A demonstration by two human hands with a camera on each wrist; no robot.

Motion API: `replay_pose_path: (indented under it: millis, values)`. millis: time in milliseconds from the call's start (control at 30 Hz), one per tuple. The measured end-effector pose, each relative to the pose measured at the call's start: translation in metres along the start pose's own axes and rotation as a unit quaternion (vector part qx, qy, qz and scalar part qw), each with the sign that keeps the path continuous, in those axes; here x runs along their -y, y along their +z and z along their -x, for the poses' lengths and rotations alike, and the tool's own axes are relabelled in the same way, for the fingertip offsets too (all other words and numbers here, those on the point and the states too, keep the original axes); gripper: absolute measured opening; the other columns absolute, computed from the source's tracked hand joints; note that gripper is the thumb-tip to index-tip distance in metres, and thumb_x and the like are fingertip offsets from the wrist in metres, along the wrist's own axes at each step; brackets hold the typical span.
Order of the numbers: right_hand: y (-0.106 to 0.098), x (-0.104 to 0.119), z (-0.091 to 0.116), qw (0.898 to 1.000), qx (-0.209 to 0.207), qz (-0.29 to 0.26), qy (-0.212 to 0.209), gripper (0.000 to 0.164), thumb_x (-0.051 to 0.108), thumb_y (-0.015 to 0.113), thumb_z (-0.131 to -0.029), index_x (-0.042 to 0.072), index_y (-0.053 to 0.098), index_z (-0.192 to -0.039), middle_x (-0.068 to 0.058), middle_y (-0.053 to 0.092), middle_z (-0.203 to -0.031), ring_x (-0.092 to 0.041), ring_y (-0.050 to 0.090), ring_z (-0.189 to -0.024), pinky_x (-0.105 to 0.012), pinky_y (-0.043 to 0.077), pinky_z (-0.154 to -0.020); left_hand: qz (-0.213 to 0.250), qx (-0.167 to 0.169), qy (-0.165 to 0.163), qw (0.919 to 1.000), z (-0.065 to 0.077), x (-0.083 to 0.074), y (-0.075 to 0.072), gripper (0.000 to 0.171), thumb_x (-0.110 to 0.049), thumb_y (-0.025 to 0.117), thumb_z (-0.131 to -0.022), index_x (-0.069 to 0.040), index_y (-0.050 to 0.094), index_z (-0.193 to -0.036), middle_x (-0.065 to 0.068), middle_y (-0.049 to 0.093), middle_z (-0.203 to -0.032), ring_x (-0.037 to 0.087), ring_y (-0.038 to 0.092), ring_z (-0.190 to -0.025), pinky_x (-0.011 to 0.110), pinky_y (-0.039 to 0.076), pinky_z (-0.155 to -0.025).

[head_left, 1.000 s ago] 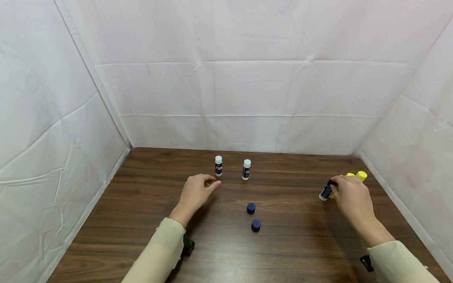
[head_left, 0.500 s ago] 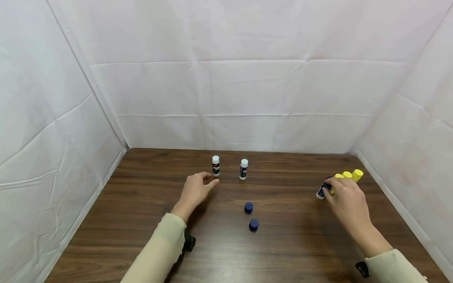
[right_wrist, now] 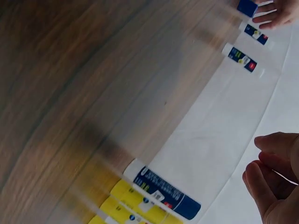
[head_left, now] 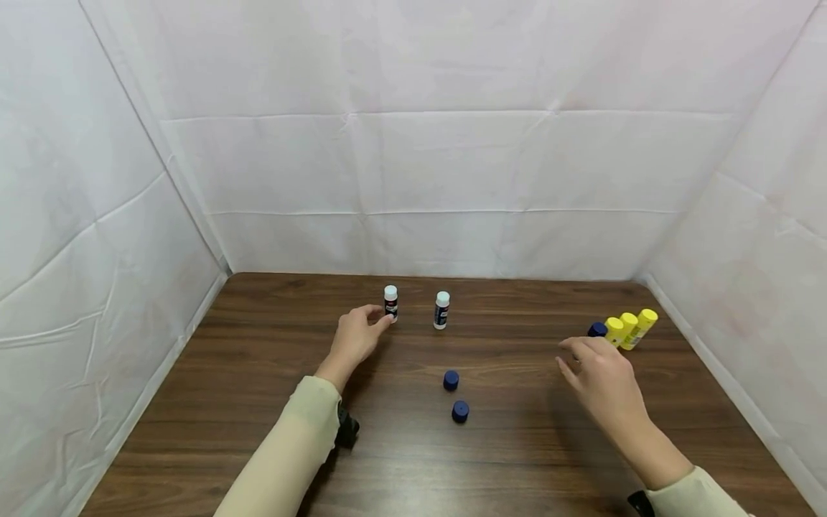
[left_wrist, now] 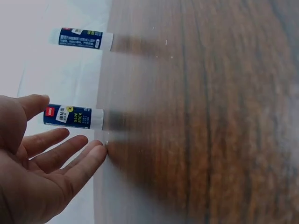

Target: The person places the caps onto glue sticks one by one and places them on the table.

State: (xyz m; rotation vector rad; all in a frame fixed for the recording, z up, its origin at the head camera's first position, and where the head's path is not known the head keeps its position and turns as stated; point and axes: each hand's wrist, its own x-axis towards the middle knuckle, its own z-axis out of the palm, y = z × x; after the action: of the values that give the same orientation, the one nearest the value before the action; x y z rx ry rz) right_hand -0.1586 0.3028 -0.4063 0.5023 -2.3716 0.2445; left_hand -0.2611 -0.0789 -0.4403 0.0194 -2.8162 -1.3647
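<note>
My left hand (head_left: 354,337) reaches to the nearer-left glue stick (head_left: 390,305), fingers spread and nothing gripped. In the left wrist view the thumb overlaps the top of its navy label, while the other fingers stay apart from it. A second glue stick (head_left: 441,313) stands upright to its right; both show white tops without blue caps. On the right, my right hand (head_left: 604,377) hovers with loosely bent fingers, holding nothing. Just beyond it stands a navy glue stick (right_wrist: 161,189) with its blue cap on, its lower part hidden by the hand in the head view.
Three yellow glue sticks (head_left: 627,327) stand in a row beside the navy one. Two loose blue caps, one farther (head_left: 451,380) and one nearer (head_left: 460,411), lie mid-table. White cloth (head_left: 452,244) borders the wooden table (head_left: 278,309) at the back and sides.
My right hand has let go of the navy glue stick beside the yellow ones and drawn back toward the left. My left hand has moved closer to the left uncapped glue stick.
</note>
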Motion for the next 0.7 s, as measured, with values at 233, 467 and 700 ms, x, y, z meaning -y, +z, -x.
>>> replay_pose_path:
  millis: [233,467,700]
  values:
    - [0.003,0.012,0.002,1.0,0.016,-0.011,0.01,0.027,0.003,0.088,-0.073,0.003,0.075,-0.096,-0.01,0.072,-0.088,-0.022,0.063,-0.075,-0.041,0.055,-0.061,0.009,-0.005,-0.003,0.9999,-0.009,0.001,0.003,0.047,-0.038,0.061,-0.103,-0.011,0.06,-0.141,0.009,0.062,-0.14,0.033,0.059,-0.126,0.052,0.05,-0.1]
    - [0.004,0.024,0.003,0.999,0.021,-0.02,0.019,0.027,0.007,0.089,-0.074,0.005,0.076,-0.097,-0.009,0.074,-0.092,-0.02,0.066,-0.075,-0.04,0.056,-0.061,0.028,-0.005,-0.008,0.9996,-0.017,-0.002,0.003,0.043,-0.034,0.06,-0.104,-0.012,0.061,-0.14,0.009,0.063,-0.138,0.031,0.061,-0.124,0.049,0.051,-0.097]
    - [0.005,0.032,0.002,0.999,0.022,-0.031,0.025,0.027,0.01,0.088,-0.075,0.007,0.076,-0.099,-0.008,0.074,-0.093,-0.019,0.067,-0.076,-0.039,0.057,-0.062,0.042,-0.013,-0.013,0.9989,-0.023,-0.004,0.008,0.043,-0.032,0.064,-0.101,-0.011,0.063,-0.139,0.009,0.065,-0.136,0.031,0.058,-0.127,0.05,0.05,-0.101]
